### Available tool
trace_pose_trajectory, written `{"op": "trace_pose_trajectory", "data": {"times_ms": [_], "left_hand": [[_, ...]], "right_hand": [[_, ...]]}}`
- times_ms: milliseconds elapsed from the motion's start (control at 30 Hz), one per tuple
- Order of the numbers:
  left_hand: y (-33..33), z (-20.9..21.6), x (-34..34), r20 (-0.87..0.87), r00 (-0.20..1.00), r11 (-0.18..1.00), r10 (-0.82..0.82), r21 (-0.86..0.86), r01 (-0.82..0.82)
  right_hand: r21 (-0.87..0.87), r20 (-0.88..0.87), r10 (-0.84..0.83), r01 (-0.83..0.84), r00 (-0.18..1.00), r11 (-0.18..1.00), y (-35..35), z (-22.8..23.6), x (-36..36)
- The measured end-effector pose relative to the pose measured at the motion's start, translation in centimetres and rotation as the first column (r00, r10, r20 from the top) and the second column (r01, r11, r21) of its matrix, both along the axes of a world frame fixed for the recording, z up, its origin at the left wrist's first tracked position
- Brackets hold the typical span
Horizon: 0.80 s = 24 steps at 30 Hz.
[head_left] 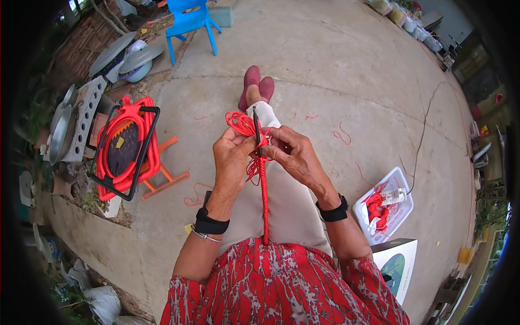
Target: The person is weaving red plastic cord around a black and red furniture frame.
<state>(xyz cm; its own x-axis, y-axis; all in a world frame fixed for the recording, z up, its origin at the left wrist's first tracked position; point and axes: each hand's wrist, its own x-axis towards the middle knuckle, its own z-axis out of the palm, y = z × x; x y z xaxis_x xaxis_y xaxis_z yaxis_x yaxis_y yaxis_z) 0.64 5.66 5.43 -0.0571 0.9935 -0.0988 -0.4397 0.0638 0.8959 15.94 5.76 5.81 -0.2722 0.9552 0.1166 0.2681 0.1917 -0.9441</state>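
Note:
Over my lap, a red braided cord (265,200) runs from my waist up to a knotted spot between my hands. My left hand (232,154) is closed, thumb and fingers pinching the cord from the left. A looped bundle of thin red cord (241,123) fans out above its fingers, and more loose loops hang below. On the other side, my right hand (297,156) pinches the cord near the knot with thumb and forefinger. A slim dark pointed tool (257,127) stands lengthwise against the knot; its lower part is partly hidden, and which hand steadies it I cannot tell.
A white basket (409,208) with red cord and a white power strip stands right, beside a white box (401,268). At left are a red-and-black folded frame (125,149) and an orange stand (168,184). A blue chair (189,24) stands ahead; cord scraps (342,134) lie on the concrete.

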Motion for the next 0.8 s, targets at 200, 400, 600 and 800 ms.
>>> {"op": "trace_pose_trajectory", "data": {"times_ms": [200, 400, 600, 800], "left_hand": [[-0.9, 0.0, -0.3, -0.042, 0.996, 0.996, -0.077, -0.040, 0.075], [-4.2, -1.9, -0.4, -0.221, 0.974, 0.997, -0.049, -0.062, 0.036], [-4.7, -2.7, 1.1, -0.398, 0.913, 0.990, 0.086, 0.139, -0.033], [-4.8, -5.3, 1.4, -0.170, 0.983, 0.955, 0.066, 0.296, -0.013]], "right_hand": [[-0.023, 0.026, 0.010, -0.010, 1.000, 1.000, 0.2, -0.6, 0.4], [0.284, 0.494, -0.029, -0.129, 0.869, 0.950, -2.6, 3.9, 2.3], [0.613, 0.427, -0.147, -0.166, 0.892, 0.772, -5.1, 8.6, 1.6], [0.654, 0.260, -0.032, -0.151, 0.965, 0.741, -5.6, 9.3, -0.2]]}}
